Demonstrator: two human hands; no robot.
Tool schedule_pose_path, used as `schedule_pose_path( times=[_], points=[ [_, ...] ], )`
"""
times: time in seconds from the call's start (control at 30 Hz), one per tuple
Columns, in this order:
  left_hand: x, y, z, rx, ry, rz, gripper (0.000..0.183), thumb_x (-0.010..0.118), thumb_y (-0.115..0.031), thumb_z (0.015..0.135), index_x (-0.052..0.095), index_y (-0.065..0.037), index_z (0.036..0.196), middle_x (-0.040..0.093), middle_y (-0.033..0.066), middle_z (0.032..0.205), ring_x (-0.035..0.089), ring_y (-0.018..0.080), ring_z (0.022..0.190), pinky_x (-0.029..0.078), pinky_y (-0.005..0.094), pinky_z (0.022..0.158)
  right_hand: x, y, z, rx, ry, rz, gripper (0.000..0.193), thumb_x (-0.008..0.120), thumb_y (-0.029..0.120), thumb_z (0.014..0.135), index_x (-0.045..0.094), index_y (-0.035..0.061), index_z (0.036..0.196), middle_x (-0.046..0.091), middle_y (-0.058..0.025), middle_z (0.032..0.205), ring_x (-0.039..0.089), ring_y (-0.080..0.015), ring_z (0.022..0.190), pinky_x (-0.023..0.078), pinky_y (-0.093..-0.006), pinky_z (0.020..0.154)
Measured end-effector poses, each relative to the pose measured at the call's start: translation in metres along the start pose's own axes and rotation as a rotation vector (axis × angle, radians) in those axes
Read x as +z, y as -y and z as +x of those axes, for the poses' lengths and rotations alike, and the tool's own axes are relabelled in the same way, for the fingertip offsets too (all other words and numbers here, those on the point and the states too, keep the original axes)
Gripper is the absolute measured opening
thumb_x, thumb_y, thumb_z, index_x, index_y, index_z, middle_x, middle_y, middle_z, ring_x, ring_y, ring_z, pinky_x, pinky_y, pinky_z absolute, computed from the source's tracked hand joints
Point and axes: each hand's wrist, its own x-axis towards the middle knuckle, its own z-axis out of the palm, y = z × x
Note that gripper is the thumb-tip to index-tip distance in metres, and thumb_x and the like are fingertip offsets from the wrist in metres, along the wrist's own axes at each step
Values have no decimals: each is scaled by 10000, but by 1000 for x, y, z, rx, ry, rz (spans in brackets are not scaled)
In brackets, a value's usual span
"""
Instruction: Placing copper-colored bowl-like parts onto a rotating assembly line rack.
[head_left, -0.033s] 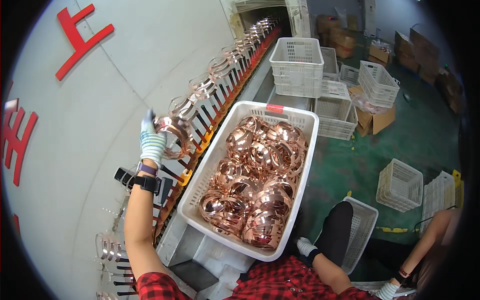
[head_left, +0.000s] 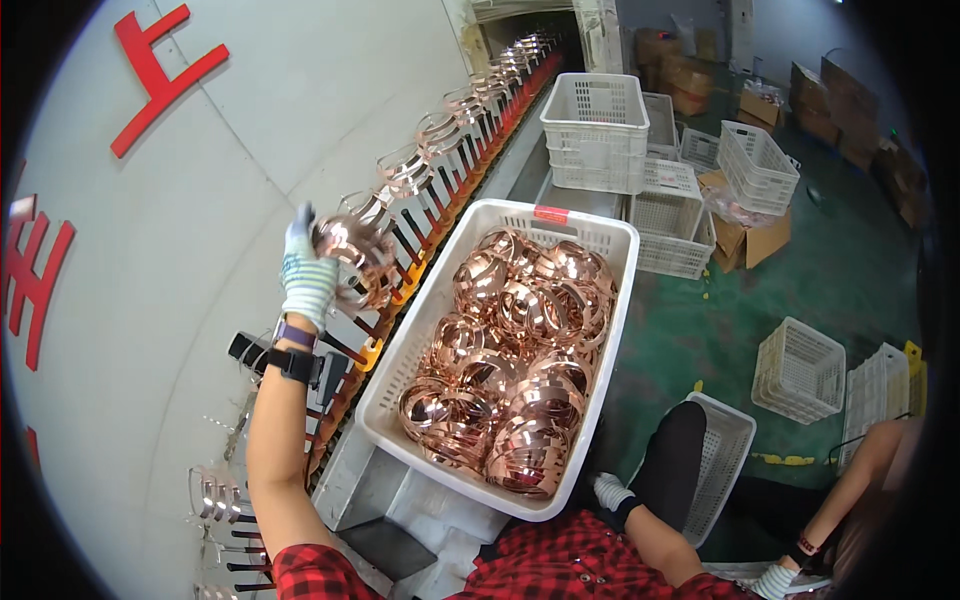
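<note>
My left hand (head_left: 308, 270), in a white and pale-green striped knit glove, is closed on a bundle of shiny copper-coloured metal rings (head_left: 358, 262). It holds them beside the slanting row of holders, up and left of a white plastic basket (head_left: 375, 425). That basket is heaped with similar copper-coloured rings (head_left: 540, 310). My right hand (head_left: 610, 492), gloved too, is low beside the basket's lower right corner, next to my dark-trousered leg. Its fingers are mostly hidden, and nothing held shows there.
Upright holders with black and red stems (head_left: 425, 235) carry more rings along the pale wall (head_left: 260, 120). White crates (head_left: 595, 135) stand stacked beyond the basket. More crates (head_left: 798, 370) and cardboard boxes lie on the green floor. At lower right is another person's gloved hand (head_left: 775, 582).
The rings in my left hand have turned, and the hand has tilted slightly with them. My right hand and the filled basket look nearly the same.
</note>
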Motion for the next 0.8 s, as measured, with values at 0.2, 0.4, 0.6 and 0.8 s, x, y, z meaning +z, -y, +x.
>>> schedule_pose_path(
  times=[0.2, 0.4, 0.6, 0.8],
  points=[
    [47, 27, 42, -486, 122, -251, 360, 522, -135, 777, 485, 12, 1104, 589, 119, 889, 559, 173, 762, 457, 286, 702, 3, 38, -25, 45, -52, -155, 329, 455, 284, 811, 569, 12, 956, 580, -123, 819, 532, -230, 713, 418, -341, 659],
    [113, 70, 74, -914, -89, -712, 311, 416, -70, 783, 486, 37, 1067, 577, 193, 964, 608, 274, 802, 516, 340, 653, -1, 2, -13, 124, 17, 181, 246, 470, 197, 800, 554, 43, 973, 564, -73, 788, 528, -199, 631, 444, -313, 546],
    [145, 112, 76, -1159, -10, -1098, 327, 424, -200, 842, 493, 12, 1081, 561, 193, 989, 602, 311, 797, 536, 425, 635, -2, -3, -7, 197, 17, 160, 212, 455, 171, 795, 549, 49, 941, 554, -73, 751, 515, -198, 579, 428, -310, 510],
    [74, 180, 55, -281, 799, 432, 450, 576, -202, 725, 468, -34, 1129, 558, 156, 1049, 583, 289, 839, 471, 338, 700, 2, 30, -16, 126, 2, -43, 288, 445, 222, 802, 563, 1, 945, 574, -130, 786, 526, -235, 715, 415, -332, 675]
  ],
)
